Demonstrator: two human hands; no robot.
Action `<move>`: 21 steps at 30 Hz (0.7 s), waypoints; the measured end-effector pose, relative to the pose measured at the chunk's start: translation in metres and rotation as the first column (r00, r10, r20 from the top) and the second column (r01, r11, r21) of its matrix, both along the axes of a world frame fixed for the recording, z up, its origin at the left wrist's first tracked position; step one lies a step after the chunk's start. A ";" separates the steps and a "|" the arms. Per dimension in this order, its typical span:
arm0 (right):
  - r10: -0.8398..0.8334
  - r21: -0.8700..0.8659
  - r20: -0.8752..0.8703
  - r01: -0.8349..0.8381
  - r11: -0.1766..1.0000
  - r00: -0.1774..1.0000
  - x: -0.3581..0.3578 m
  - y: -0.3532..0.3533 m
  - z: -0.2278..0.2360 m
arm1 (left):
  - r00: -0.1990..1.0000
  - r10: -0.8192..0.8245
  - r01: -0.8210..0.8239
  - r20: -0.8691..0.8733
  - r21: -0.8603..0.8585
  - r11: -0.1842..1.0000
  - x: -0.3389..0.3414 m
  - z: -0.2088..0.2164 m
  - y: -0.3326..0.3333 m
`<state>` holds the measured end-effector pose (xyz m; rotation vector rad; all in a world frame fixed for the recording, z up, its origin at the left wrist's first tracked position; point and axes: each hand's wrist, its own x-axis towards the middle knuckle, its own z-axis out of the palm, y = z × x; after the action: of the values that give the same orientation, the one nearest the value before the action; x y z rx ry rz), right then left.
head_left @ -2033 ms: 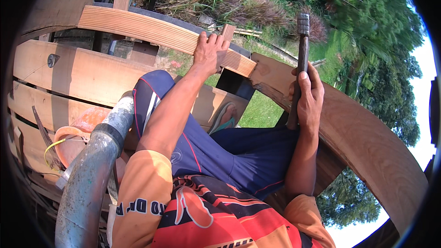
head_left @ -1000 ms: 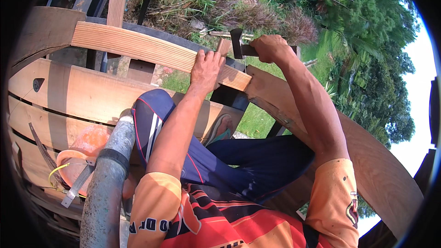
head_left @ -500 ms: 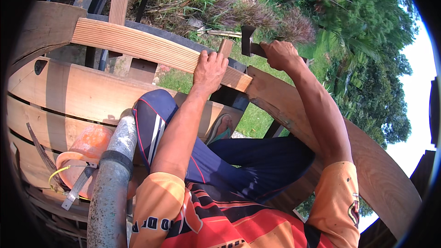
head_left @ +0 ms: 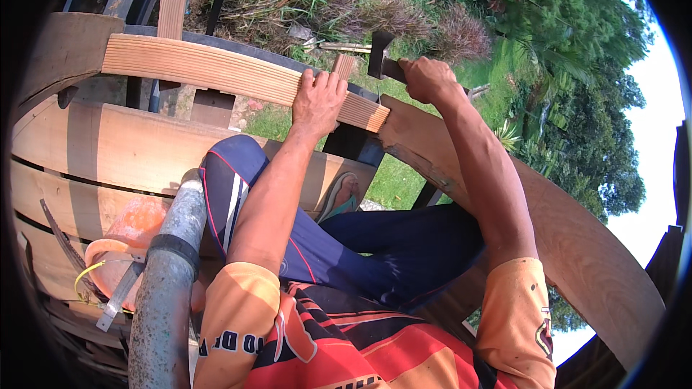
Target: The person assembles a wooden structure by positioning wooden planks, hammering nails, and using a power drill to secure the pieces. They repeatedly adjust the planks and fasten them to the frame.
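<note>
While bracing the grooved board [head_left: 202,59] near its right end with the left hand [head_left: 317,104], holds a dark hatchet-like tool [head_left: 380,54] in the right hand [head_left: 432,81], past the far edge of that board and close to its right end, with the tool's head apart from it; has the left hand folded over the board, with fingers bent across its far edge, though cannot tell how hard; has the right hand wrapped closely round the tool's handle; has the board spanning from a brown plank [head_left: 68,39] at its left end to a broad curved beam [head_left: 569,223] at its right; has a short wooden piece [head_left: 344,65] jutting past the board's far edge, just beside the left fingers, and a slat [head_left: 171,14] jutting likewise toward its left end; sits with navy trousers [head_left: 389,252] and a sandalled foot [head_left: 347,189] on the board's near side; has a metal pipe [head_left: 162,302], an orange container [head_left: 140,220] and a saw-like blade [head_left: 61,245] there too, toward the board's left.
</note>
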<state>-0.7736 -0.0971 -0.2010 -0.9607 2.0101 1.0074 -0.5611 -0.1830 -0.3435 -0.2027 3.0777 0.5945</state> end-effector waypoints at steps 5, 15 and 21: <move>-0.075 -0.101 -0.095 0.065 0.993 0.993 0.002 -0.015 0.007 | 1.000 0.013 -0.013 0.009 0.018 1.000 0.001 -0.010 0.001; 0.024 -0.098 -0.062 -0.030 0.995 0.998 0.006 -0.025 0.010 | 1.000 -0.004 0.004 0.019 -0.049 0.999 0.003 -0.001 0.002; 0.049 0.033 0.007 -0.049 0.998 0.999 0.006 -0.014 0.007 | 1.000 -0.005 0.005 -0.005 -0.021 1.000 0.003 0.000 0.000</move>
<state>-0.7681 -0.1112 -0.1936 -0.9981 1.9668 1.0599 -0.5578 -0.1827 -0.3440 -0.1940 3.0890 0.5642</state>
